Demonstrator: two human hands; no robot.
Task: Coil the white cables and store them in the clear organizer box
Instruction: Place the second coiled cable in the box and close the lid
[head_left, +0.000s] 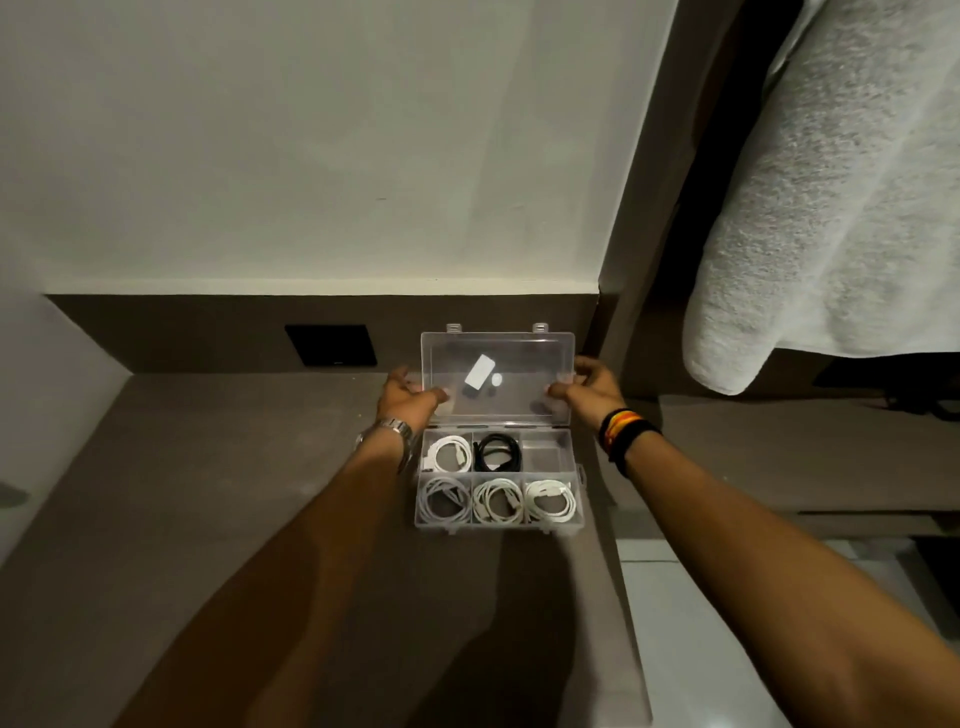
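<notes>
Left hand (408, 397) and right hand (584, 387) pinch raised lid (496, 371) edges, likely to close organizer box (574, 470); white cables (498, 500) coiled inside.

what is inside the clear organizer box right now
The box holds four coiled white cables and one black cable. The far right compartment looks empty. Whatever lies beneath the coils is hidden.
</notes>
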